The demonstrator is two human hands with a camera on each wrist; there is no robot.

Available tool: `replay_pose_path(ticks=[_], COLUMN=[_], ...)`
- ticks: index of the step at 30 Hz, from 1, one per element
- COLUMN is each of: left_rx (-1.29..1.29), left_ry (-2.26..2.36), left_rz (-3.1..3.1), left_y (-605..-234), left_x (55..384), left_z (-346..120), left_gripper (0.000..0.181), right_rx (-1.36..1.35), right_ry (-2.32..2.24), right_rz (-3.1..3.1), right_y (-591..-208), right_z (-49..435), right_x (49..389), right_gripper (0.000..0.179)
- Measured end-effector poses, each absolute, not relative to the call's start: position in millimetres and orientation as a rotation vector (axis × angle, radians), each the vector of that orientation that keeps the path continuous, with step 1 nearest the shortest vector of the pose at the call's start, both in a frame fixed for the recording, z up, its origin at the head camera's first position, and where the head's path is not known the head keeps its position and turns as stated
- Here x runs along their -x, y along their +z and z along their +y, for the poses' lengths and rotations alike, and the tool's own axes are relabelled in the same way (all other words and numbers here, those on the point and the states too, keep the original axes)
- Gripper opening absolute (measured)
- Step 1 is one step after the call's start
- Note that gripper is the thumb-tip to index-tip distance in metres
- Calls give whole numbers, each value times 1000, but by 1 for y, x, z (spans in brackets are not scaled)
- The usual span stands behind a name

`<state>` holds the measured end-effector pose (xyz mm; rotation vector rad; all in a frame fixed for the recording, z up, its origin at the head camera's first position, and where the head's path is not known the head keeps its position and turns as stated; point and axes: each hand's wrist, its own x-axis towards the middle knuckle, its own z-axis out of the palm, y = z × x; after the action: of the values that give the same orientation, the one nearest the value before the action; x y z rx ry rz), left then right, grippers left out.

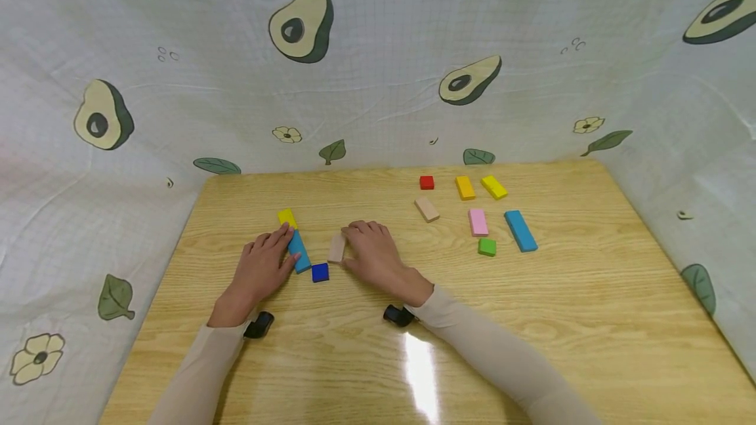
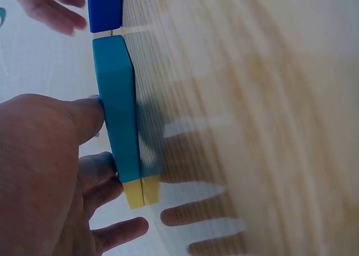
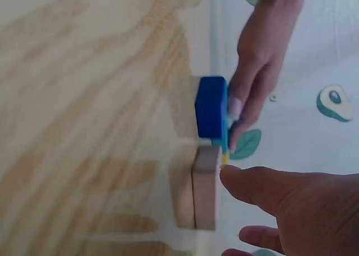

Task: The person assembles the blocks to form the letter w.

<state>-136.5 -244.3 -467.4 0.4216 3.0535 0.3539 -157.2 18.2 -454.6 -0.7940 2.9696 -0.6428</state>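
– While looking down at the counter point(image 1: 331, 372), start with the left hand point(image 1: 262, 267).

– Laid over the long blue block point(image 1: 300, 251), with fingers point(image 2: 120, 232) spread apart, touching rather than wrapping. Beyond the block's far end, see a yellow block point(image 1: 286, 216), in line with the blue and touching.

– Now the right hand point(image 1: 376, 258).

– Resting at the tan block point(image 1: 336, 249), with thumb by one edge and fingers point(image 3: 261, 238) held apart.

– Check the gap between.

– Look low for a small dark blue block point(image 1: 320, 272), set just beside the near ends of the long blue and the tan.

– Go farther right.

– Well apart from both hands, find a red block point(image 1: 427, 182), orange block point(image 1: 465, 187), second yellow block point(image 1: 494, 187), second tan block point(image 1: 427, 209), pink block point(image 1: 478, 222), second blue block point(image 1: 521, 231) and, just beside the pink, a green block point(image 1: 487, 247).

– Add the surroundings.

– Behind and along both sides, see pale cloth point(image 1: 384, 123) printed with avocados and leaves. Near each wrist, note a black device point(image 1: 260, 325).
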Motion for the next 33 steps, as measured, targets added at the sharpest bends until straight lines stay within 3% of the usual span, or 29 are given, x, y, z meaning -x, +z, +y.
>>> replay_pose_path(ticks=[22,33], left_rx=[-423,-427], left_ry=[339,335], left_rz=[3053,3055], left_y=[-467,-465], left_x=[136,135], left_z=[-244,-243], left_gripper=[63,62], right_rx=[668,674], right_ry=[-713,-614], right_rz=[2972,2933], right_y=[-457,-458], right_z=[149,177], right_x=[205,220], right_gripper=[68,67])
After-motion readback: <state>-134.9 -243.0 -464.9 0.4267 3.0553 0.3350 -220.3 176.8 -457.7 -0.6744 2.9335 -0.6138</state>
